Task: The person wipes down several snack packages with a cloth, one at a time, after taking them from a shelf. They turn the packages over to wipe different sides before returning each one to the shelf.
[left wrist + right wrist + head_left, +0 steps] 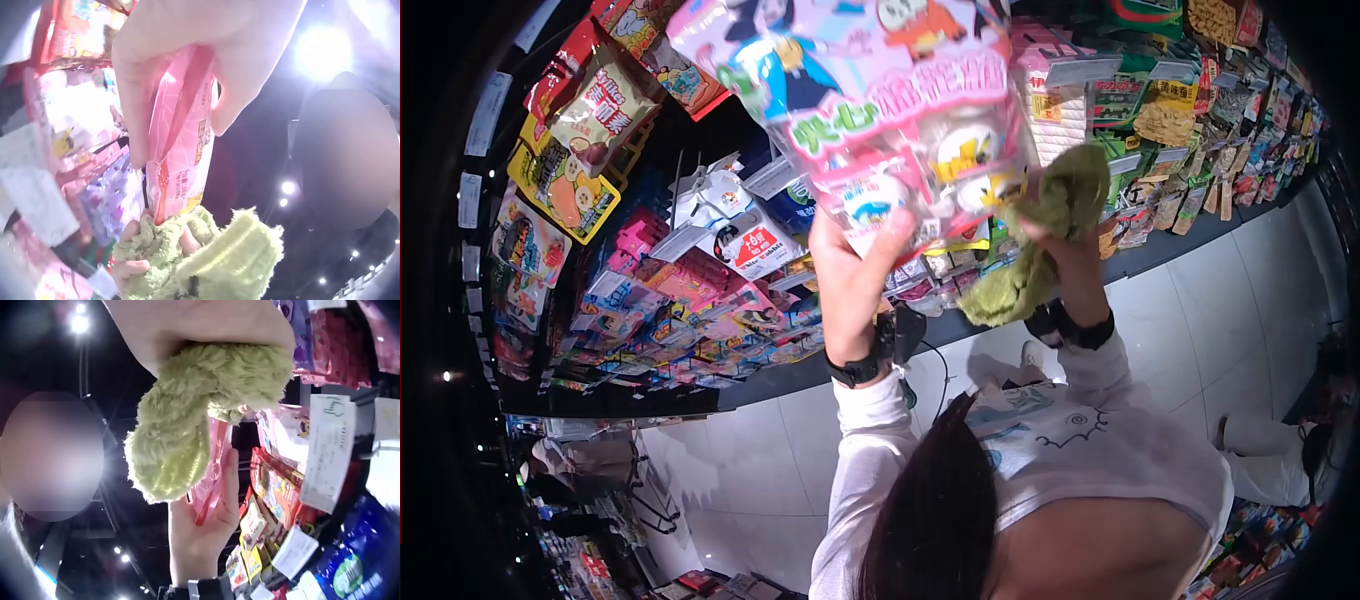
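Observation:
A large pink bag of marshmallows (895, 110) is held up in front of the shelves, its printed front facing the head view. My left hand (855, 275) grips one lower side, thumb across the front. In the left wrist view the bag (181, 144) is seen edge-on between thumb and fingers. My right hand (1072, 260) holds a green fluffy cloth (1080, 185) at the other lower side. Fingertips poke out of the cloth (231, 259) right at the bag's edge. Seen from the right wrist, the cloth (178, 431) covers most of that hand's fingers.
Shelves of packaged sweets run along both sides of the bag, with a white box (750, 240) and a hanging candy bag (595, 110) at left. Price tags (328, 450) jut from the shelf edge. Tiled floor (755, 450) lies below; another person (1270, 460) stands at right.

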The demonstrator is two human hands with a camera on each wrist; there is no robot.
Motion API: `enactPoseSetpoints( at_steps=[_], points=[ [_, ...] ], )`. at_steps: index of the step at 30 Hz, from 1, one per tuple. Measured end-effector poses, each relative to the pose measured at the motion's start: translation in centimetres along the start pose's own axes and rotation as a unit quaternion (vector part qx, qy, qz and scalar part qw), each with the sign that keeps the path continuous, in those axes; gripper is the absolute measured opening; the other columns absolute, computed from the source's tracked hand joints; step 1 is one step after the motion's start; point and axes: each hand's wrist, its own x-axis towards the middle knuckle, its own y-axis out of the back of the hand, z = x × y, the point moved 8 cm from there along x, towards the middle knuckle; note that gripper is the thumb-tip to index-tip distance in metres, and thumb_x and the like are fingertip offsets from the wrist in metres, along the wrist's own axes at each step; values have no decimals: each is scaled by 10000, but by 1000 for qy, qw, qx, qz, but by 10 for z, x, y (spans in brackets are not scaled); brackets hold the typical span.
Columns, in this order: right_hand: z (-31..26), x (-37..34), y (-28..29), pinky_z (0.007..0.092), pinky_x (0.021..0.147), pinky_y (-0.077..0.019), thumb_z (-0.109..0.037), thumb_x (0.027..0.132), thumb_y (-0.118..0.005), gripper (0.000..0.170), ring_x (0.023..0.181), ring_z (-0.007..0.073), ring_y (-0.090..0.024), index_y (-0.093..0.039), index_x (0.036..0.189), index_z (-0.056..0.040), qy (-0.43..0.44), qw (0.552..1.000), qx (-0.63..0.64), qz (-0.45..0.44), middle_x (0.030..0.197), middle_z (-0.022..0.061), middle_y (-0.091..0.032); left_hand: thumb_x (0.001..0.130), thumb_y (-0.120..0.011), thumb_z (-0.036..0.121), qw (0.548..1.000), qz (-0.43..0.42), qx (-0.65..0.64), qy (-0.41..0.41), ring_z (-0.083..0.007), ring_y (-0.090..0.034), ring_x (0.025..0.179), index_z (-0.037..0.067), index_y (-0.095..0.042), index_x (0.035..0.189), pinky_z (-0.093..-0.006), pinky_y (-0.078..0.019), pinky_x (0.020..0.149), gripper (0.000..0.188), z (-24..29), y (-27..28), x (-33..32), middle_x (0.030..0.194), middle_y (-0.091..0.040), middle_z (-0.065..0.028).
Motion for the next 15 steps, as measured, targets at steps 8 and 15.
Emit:
enactPoseSetpoints(
  at_steps=[8,15],
  points=[
    [72,-101,92,302,770,-485,-82,850,-592,407,883,177,-585,-438,1221,-14,-148,970,98,165,1087,102,-578,800,-674,46,982,28,42,184,-107,-550,959,-9,-447,1205,-264,-441,837,467,-104,45,-135,1070,-587,-63],
    [80,-84,82,383,943,-426,-98,857,-611,500,1199,261,-437,-379,1299,-74,56,977,-41,204,1361,142,-369,763,-705,29,965,-12,75,249,-84,-553,921,9,-462,1118,-240,-455,783,431,-143,9,-180,1015,-586,-55]
  ],
)
